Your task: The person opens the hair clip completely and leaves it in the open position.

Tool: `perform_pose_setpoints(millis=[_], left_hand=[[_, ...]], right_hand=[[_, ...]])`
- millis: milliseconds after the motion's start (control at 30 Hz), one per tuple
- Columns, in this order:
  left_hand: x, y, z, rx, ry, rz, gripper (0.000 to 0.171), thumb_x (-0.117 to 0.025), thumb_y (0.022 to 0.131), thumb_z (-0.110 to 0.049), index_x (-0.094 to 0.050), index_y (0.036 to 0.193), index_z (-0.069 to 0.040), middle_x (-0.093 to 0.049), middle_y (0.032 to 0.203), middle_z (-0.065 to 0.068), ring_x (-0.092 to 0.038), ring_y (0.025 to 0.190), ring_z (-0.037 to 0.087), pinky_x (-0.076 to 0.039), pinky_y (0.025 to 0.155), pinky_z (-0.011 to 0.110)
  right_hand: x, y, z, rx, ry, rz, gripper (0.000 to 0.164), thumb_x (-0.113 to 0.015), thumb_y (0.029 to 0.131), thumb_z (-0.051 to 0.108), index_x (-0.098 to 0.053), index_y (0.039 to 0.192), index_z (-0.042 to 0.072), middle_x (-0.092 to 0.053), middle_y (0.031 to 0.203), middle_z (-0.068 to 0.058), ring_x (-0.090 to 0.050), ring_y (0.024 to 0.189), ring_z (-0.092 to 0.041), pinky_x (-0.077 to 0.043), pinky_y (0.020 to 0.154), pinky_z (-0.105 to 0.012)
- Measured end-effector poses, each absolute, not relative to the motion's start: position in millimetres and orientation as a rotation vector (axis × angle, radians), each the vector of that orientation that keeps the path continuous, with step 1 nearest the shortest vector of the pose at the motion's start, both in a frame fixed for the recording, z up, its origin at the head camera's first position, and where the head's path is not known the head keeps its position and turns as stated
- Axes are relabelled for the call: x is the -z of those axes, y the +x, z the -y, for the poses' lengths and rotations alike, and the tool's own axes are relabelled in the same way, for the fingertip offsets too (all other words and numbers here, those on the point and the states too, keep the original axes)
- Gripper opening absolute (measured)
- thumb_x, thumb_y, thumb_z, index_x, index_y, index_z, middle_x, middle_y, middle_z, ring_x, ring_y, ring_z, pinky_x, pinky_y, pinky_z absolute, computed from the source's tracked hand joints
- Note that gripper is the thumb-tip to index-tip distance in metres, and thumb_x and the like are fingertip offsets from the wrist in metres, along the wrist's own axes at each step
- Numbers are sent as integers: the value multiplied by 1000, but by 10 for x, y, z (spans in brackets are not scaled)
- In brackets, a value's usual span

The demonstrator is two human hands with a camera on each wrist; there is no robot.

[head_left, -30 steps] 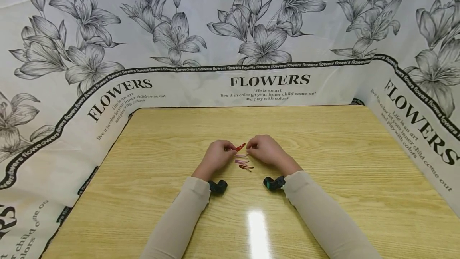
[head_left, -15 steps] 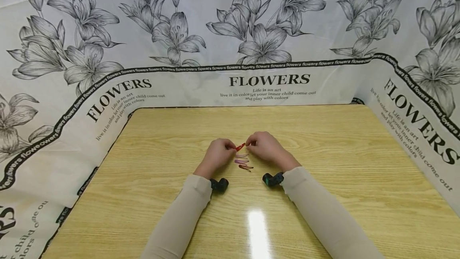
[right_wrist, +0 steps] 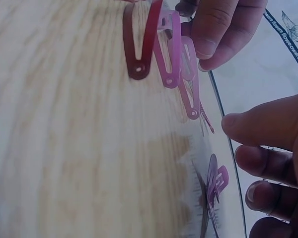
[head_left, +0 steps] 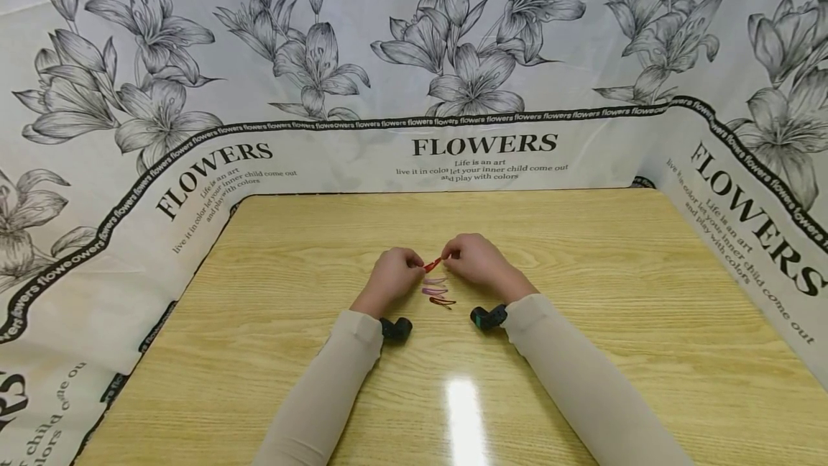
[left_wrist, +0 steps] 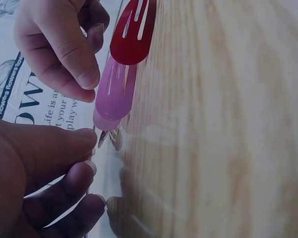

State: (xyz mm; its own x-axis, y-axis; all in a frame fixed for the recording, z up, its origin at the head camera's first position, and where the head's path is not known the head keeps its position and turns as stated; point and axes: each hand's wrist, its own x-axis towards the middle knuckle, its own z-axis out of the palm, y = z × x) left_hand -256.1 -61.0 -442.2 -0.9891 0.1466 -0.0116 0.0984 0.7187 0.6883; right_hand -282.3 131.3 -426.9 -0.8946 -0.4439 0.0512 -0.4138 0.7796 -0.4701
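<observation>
Between both hands lies a red snap hair clip (head_left: 432,265), slanted in the head view and seen nearly edge-on in the wrist views. My left hand (head_left: 393,275) holds its near end between thumb and forefinger, and the fingers partly hide it. The right hand (head_left: 480,262) has its bent fingertips at the clip's far tip; in the right wrist view a small gap shows between thumb (right_wrist: 238,124) and clip, with nothing visible between the fingers. Below lie two pink hair clips (head_left: 435,291) (left_wrist: 114,99) and a dark red hair clip (right_wrist: 139,54), in a column.
A wood-grain table (head_left: 291,250) carries the clips and both forearms. White cloth walls (head_left: 485,157) with printed flowers stand around its back and sides. A black wrist camera (head_left: 396,330) is on the left wrist and another camera (head_left: 488,317) on the right.
My right hand has shifted slightly away from me and left, bringing its fingertips up to the red clip's tip. The left hand and the clips have hardly moved.
</observation>
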Motion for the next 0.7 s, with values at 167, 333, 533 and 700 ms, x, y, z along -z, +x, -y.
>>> perform_pose_setpoints(millis=[167,333,533,700], left_hand=[[4440,-2587,617,-1121,201,-2855,9,-68,88,-16,-73,92,-10,-68,86,1,-57,78,16,-47,73,30],[4436,-2597,625,-1111,200,-2852,9,-69,87,-17,-73,91,-10,-68,85,1,-57,78,16,-47,72,30],[4408,-2592,630,-1100,208,-2854,9,-71,86,-17,-73,90,-9,-68,85,2,-56,77,16,-47,72,29],[4415,-2601,628,-1081,213,-2862,9,-70,87,-17,-73,88,-8,-69,87,3,-56,76,16,-47,71,29]], right_hand=[[4269,-2850,-1302,711,-717,-2914,12,-65,89,17,-74,95,13,-66,85,-2,-56,77,-17,-46,74,-34],[4272,-2877,-1286,685,-718,-2915,13,-64,89,16,-75,95,12,-69,90,-3,-59,82,-19,-48,80,-37],[4275,-2909,-1273,644,-708,-2917,14,-64,89,18,-75,97,12,-69,92,-4,-58,81,-19,-48,79,-37],[4262,-2921,-1266,616,-700,-2913,16,-64,90,18,-74,100,11,-69,94,-5,-58,81,-19,-48,79,-37]])
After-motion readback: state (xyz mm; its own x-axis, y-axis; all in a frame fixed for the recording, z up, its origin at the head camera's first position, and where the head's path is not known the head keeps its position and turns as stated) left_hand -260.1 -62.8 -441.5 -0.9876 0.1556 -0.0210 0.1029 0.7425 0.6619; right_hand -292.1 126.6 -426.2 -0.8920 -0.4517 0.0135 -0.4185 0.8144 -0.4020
